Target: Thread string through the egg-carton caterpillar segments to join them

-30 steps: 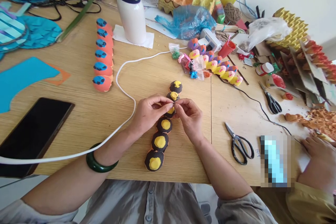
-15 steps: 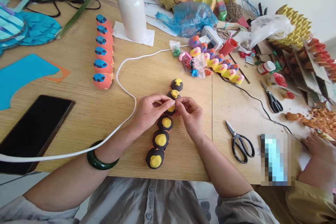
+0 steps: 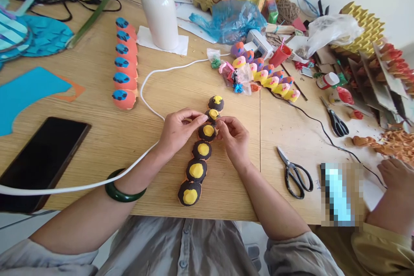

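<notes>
A row of dark, rounded cups with yellow centres [image 3: 196,170] runs up the wooden table in front of me. The top cup [image 3: 216,102] has small dark marks on its yellow patch. My left hand [image 3: 183,131] is at the left of the second cup, thumb and fingertips pinched together at its edge. From the right, my right hand [image 3: 234,138] pinches at the same cup, its fingertips by the yellow centre. Anything between the fingertips of either hand is too small to make out.
A white cable [image 3: 142,88] crosses my left forearm. Scissors [image 3: 296,174] lie right of my right arm, a black phone [image 3: 42,159] at left. A coral row with blue tops [image 3: 125,64] and a white bottle [image 3: 158,13] stand behind. Another person's hand [image 3: 396,177] rests at far right.
My hands have parted slightly, and the third cup's yellow centre is now uncovered. My left hand has shifted a little up and left. The other person's hand has moved.
</notes>
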{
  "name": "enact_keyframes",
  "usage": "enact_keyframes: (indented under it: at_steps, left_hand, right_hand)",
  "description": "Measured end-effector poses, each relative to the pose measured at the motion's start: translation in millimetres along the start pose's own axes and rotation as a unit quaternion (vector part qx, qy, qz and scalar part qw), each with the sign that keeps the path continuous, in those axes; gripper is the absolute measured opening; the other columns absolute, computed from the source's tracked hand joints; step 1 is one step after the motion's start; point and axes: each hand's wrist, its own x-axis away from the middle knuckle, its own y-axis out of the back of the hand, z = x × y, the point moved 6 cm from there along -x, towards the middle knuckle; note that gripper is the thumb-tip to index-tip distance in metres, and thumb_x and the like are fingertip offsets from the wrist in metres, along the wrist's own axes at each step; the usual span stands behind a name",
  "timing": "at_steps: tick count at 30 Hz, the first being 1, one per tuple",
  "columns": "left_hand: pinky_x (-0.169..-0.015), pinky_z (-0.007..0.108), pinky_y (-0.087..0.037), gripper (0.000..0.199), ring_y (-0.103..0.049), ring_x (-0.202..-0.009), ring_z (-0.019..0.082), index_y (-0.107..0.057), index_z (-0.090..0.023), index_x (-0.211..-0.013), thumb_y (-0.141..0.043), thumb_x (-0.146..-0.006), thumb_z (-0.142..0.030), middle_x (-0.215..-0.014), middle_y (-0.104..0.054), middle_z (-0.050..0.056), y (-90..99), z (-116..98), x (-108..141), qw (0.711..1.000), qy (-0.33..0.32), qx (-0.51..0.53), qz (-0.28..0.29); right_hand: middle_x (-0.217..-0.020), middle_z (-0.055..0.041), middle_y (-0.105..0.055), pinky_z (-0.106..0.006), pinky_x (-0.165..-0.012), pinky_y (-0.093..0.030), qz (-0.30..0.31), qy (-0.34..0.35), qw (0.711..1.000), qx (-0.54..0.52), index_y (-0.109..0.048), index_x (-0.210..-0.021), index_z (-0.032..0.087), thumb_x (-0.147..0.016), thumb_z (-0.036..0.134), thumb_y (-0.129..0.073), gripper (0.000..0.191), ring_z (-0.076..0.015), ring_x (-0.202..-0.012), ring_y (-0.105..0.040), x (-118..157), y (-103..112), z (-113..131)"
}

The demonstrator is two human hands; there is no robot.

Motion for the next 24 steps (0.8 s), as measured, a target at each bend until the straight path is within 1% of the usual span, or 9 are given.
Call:
enact_keyframes:
  at_steps: [3,5,7,9,11,13,16,19,24]
  left_hand:
    - [-0.074,0.027,-0.054,0.028,-0.072,-0.085,0.02,-0.08,-0.02,-0.086,-0.076,-0.085,-0.048,-0.091,-0.081,0.003,1.3,3,-4,1.0,-0.002,-0.022,-0.003]
    - [-0.075,0.026,-0.053,0.026,-0.072,-0.087,0.019,-0.08,-0.02,-0.087,-0.075,-0.086,-0.046,-0.092,-0.081,0.003,1.5,1,-6,0.999,-0.022,-0.043,-0.003]
    - [-0.076,0.026,-0.053,0.024,-0.071,-0.087,0.018,-0.08,-0.02,-0.086,-0.073,-0.087,-0.043,-0.093,-0.08,0.003,1.0,-2,-8,0.997,-0.048,-0.065,0.0]
    - [-0.076,0.026,-0.053,0.023,-0.069,-0.086,0.018,-0.079,-0.02,-0.086,-0.071,-0.088,-0.041,-0.092,-0.079,0.003,-0.2,-4,-9,0.994,-0.068,-0.082,0.007]
    - [-0.075,0.025,-0.052,0.023,-0.068,-0.085,0.017,-0.078,-0.02,-0.086,-0.069,-0.089,-0.04,-0.091,-0.078,0.003,-1.2,-6,-11,0.992,-0.083,-0.095,0.011]
    - [-0.074,0.025,-0.051,0.023,-0.067,-0.085,0.017,-0.077,-0.02,-0.086,-0.067,-0.09,-0.04,-0.091,-0.076,0.004,-2.5,-7,-13,0.989,-0.098,-0.107,0.013]
    - [-0.072,0.024,-0.051,0.025,-0.066,-0.088,0.018,-0.074,-0.019,-0.087,-0.066,-0.091,-0.041,-0.092,-0.073,0.005,-6.3,-9,-16,0.987,-0.113,-0.114,0.025]
    - [-0.07,0.024,-0.051,0.024,-0.065,-0.09,0.018,-0.071,-0.019,-0.087,-0.065,-0.091,-0.041,-0.093,-0.07,0.005,-10.3,-11,-17,0.984,-0.125,-0.12,0.038]
    - [-0.07,0.024,-0.052,0.023,-0.063,-0.089,0.018,-0.069,-0.019,-0.087,-0.063,-0.091,-0.041,-0.094,-0.068,0.005,-12.8,-11,-17,0.981,-0.127,-0.139,0.045]
  right_hand:
    - [-0.08,0.0011,-0.07,-0.026,-0.057,-0.055,-0.012,0.018,1.0,0.016,-0.07,-0.089,0.023,-0.085,0.049,-0.075,0.027,-0.0102,-0.061,-0.056,-2,3,-2]
    - [-0.082,0.0006,-0.07,-0.026,-0.06,-0.055,-0.035,0.046,0.998,0.034,-0.07,-0.09,0.023,-0.088,0.043,-0.071,0.02,-0.0111,-0.065,-0.058,-4,7,-1]
    - [-0.086,0.0002,-0.07,-0.027,-0.065,-0.055,-0.07,0.074,0.993,0.062,-0.07,-0.091,0.024,-0.09,0.037,-0.066,0.014,-0.0124,-0.072,-0.061,-6,13,0]
    - [-0.093,-0.0012,-0.069,-0.027,-0.068,-0.055,-0.089,0.093,0.988,0.089,-0.07,-0.093,0.025,-0.092,0.034,-0.062,0.012,-0.0142,-0.082,-0.062,-8,17,1]
    - [-0.103,-0.0032,-0.069,-0.027,-0.071,-0.056,-0.083,0.103,0.986,0.101,-0.07,-0.096,0.025,-0.092,0.032,-0.06,0.013,-0.0158,-0.092,-0.063,-12,18,0]
    - [-0.108,-0.0047,-0.069,-0.028,-0.075,-0.057,-0.065,0.104,0.987,0.102,-0.07,-0.1,0.025,-0.091,0.03,-0.059,0.015,-0.0168,-0.096,-0.064,-14,16,-3]
    - [-0.107,-0.0053,-0.07,-0.03,-0.079,-0.058,-0.049,0.099,0.989,0.096,-0.07,-0.101,0.024,-0.09,0.028,-0.058,0.018,-0.0175,-0.097,-0.065,-16,14,-9]
    - [-0.105,-0.0053,-0.07,-0.032,-0.084,-0.058,-0.044,0.1,0.989,0.096,-0.07,-0.1,0.023,-0.09,0.027,-0.057,0.017,-0.0182,-0.1,-0.066,-17,12,-13]
    - [-0.104,-0.0044,-0.072,-0.033,-0.086,-0.058,-0.042,0.11,0.987,0.108,-0.07,-0.098,0.024,-0.09,0.024,-0.056,0.016,-0.018,-0.102,-0.066,-18,12,-15]
